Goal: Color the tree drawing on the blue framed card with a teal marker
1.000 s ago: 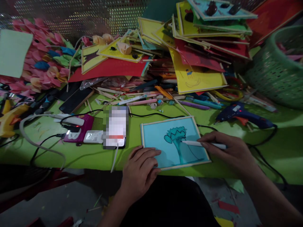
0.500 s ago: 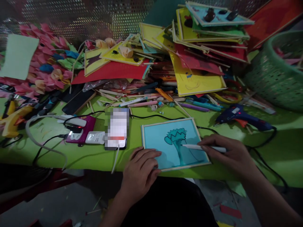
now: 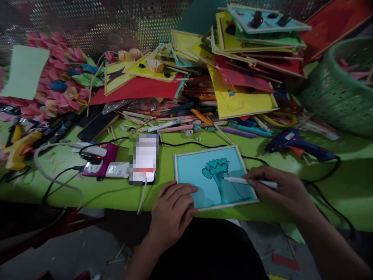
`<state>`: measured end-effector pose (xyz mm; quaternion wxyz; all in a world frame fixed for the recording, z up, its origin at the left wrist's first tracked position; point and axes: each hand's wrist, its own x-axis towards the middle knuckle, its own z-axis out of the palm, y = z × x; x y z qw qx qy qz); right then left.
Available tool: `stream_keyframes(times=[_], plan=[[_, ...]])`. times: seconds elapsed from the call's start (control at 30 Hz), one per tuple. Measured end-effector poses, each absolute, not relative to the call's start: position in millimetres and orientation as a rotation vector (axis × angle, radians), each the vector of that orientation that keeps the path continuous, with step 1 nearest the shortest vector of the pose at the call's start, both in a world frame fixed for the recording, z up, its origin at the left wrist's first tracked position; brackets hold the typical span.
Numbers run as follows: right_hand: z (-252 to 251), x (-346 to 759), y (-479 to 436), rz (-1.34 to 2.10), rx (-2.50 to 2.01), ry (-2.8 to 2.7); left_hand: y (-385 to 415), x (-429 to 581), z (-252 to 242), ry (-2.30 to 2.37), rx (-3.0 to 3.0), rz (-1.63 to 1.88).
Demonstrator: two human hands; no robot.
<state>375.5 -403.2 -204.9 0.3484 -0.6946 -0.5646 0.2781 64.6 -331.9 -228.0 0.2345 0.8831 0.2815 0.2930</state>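
Note:
A light-blue card (image 3: 186,167) framed with thin wooden sticks lies on the green table near its front edge. It bears a drawing of a tree (image 3: 220,181) in darker teal with black outlines. My right hand (image 3: 276,190) pinches a white pen (image 3: 241,181), whose tip meets the card at the right side of the trunk. Over the card's lower left corner rests my left hand (image 3: 176,208), fingers laid across the surface and thumb at the bottom edge.
Left of the card lie a phone (image 3: 145,159) with a blurred screen and a magenta power strip (image 3: 107,159). A blue glue gun (image 3: 297,144) sits at right, its cord running by my hand. Behind are loose pens, stacked framed cards (image 3: 262,42), paper flowers (image 3: 58,74) and a green basket (image 3: 340,93).
Almost nothing differs. The pen tip has shifted very slightly up and left on the trunk, and the view has moved a little. My left hand stays in place.

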Motion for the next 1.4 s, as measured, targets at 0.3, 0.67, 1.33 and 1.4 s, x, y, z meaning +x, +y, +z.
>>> stream_keyframes(times=[0.3, 0.67, 1.33, 1.4], plan=[[-207.7, 375.2, -403.0, 0.653, -1.762, -1.529, -331.3, 65.4, -226.3, 0.766, 2.430, 0.817], [-205.1, 374.2, -403.5, 0.616, -1.822, -1.464, -331.4, 64.7, -227.1, 0.771, 2.429, 0.813], [-200.3, 373.8, -404.9, 0.579, -1.843, -1.435, -329.5, 65.5, -224.5, 0.763, 2.455, 0.811], [-199.8, 373.9, -404.6, 0.578, -1.847, -1.440, -329.7, 65.7, -224.3, 0.763, 2.457, 0.815]])
